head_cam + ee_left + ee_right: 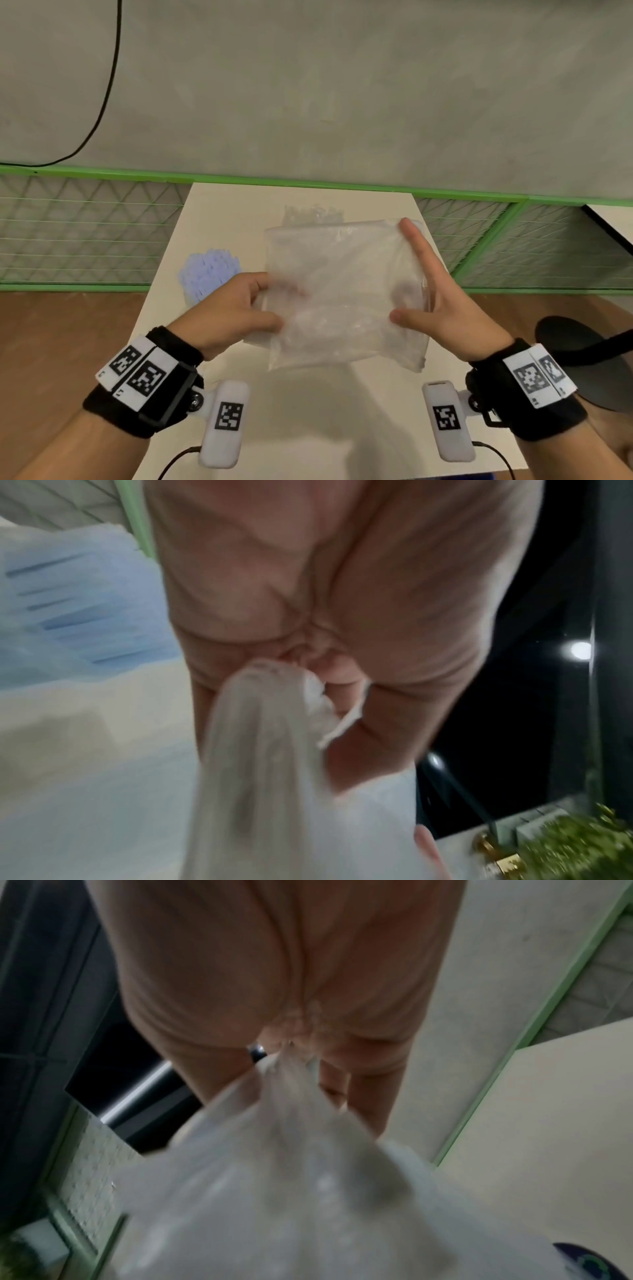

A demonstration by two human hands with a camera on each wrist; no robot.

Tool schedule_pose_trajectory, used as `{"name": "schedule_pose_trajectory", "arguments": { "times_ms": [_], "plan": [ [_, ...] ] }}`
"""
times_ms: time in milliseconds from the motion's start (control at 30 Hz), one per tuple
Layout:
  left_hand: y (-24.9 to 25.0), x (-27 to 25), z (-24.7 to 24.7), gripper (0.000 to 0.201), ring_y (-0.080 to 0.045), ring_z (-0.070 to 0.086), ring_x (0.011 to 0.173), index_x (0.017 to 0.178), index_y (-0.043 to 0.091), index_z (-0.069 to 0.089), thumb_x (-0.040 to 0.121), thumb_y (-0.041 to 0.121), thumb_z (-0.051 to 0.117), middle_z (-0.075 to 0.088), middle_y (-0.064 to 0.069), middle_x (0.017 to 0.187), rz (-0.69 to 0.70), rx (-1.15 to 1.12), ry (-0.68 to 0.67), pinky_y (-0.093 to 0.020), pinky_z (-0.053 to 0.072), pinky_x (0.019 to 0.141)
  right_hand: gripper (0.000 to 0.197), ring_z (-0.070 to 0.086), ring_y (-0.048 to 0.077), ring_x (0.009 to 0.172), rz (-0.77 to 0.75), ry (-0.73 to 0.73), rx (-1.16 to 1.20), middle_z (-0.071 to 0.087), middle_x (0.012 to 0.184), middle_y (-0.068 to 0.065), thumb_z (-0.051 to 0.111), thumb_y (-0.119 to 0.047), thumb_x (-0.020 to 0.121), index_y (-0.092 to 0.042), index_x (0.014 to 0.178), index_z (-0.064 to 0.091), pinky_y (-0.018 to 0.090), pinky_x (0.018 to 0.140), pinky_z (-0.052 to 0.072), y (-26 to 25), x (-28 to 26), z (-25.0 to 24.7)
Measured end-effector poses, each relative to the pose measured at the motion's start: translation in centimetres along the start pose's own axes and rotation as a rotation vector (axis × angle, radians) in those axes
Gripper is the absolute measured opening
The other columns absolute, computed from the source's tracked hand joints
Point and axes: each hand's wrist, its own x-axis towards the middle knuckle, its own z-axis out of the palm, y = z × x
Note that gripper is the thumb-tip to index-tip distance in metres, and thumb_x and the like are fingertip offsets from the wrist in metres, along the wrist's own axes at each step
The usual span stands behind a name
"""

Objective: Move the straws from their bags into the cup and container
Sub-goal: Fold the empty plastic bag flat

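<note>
I hold a clear, crumpled plastic bag [342, 294] up over the small white table [308, 418]. My left hand [263, 301] grips its left edge, thumb in front and fingers behind. My right hand [421, 301] pinches the right edge, with the forefinger stretched up along the side. The left wrist view shows the bag [267, 764] bunched in the left hand's fingers; in the right wrist view the bag [291, 1191] is pinched the same way. A bunch of pale blue straws [209, 270] stands upright at the table's left. Clear straws [313, 214] show just beyond the bag's top edge; their holder is hidden.
A green mesh fence [85, 233] runs behind the table, with a grey wall above it and a black cable [106, 92] hanging at the left. A black round seat [582, 359] is close to my right wrist. Wooden floor lies on both sides.
</note>
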Motion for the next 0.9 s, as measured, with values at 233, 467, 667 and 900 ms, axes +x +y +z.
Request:
{"name": "schedule_pose_trajectory", "arguments": {
  "times_ms": [233,467,667,900],
  "plan": [
    [-0.5,-0.4,2.6,0.04,-0.021,0.072,0.096,0.104,0.026,0.075,0.066,0.032,0.085,0.075,-0.004,0.107,-0.046,-0.183,-0.109,-0.034,0.059,0.072,0.108,0.013,-0.015,0.141,-0.009,0.022,0.169,0.013,0.153,-0.04,0.063,-0.001,0.068,-0.038,0.154,0.009,0.007,0.109,0.024,-0.1,0.3,1.7],
    [-0.9,-0.3,2.1,0.053,-0.028,0.069,0.077,0.115,0.011,0.063,0.066,-0.008,0.068,0.072,-0.014,0.096,-0.037,-0.065,-0.099,-0.037,0.059,0.063,0.121,0.013,-0.019,0.139,-0.02,0.187,-0.206,0.016,0.152,-0.033,0.091,-0.027,0.065,-0.034,0.155,0.01,0.0,0.108,0.012,0.4,0.5,3.2],
    [-0.8,0.3,4.2,0.023,-0.022,0.072,0.091,0.117,0.016,0.064,0.095,0.009,0.06,0.074,-0.004,0.105,0.047,-0.098,0.06,-0.04,0.058,0.069,0.117,0.001,-0.006,0.147,-0.102,0.223,-0.455,0.005,0.16,-0.021,0.078,-0.004,0.073,-0.032,0.155,0.0,-0.009,0.095,0.014,-0.1,0.8,4.2],
    [-0.4,1.0,6.9,0.044,0.004,0.046,0.037,0.05,0.014,0.045,0.088,-0.008,0.046,0.046,0.013,0.038,0.252,0.401,0.272,-0.009,0.035,0.047,0.116,0.047,0.024,0.115,-0.325,0.134,-0.544,-0.013,0.163,-0.007,0.058,0.011,0.069,-0.042,0.153,-0.002,0.035,0.05,0.049,-2.5,0.3,7.8]
  ]
}}
